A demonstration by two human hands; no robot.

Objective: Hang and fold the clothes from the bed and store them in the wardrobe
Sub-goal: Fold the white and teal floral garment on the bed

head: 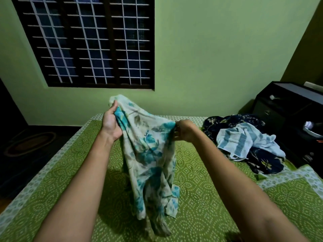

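Note:
I hold up a cream garment with a teal floral print [150, 154] above the green patterned bed [52, 189]. My left hand [111, 122] grips its upper left edge, the fabric rising over my fingers. My right hand [183, 131] pinches the upper right edge. The cloth hangs down between my arms and its lower end bunches on the bedspread. At the bed's right side lie a pale blue striped towel [244, 140] and a dark navy floral garment [262, 163] beneath it.
A dark cabinet [288, 109] stands right of the bed against the green wall. A barred window [90, 41] fills the upper left. An oval rug [29, 144] lies on the dark floor to the left.

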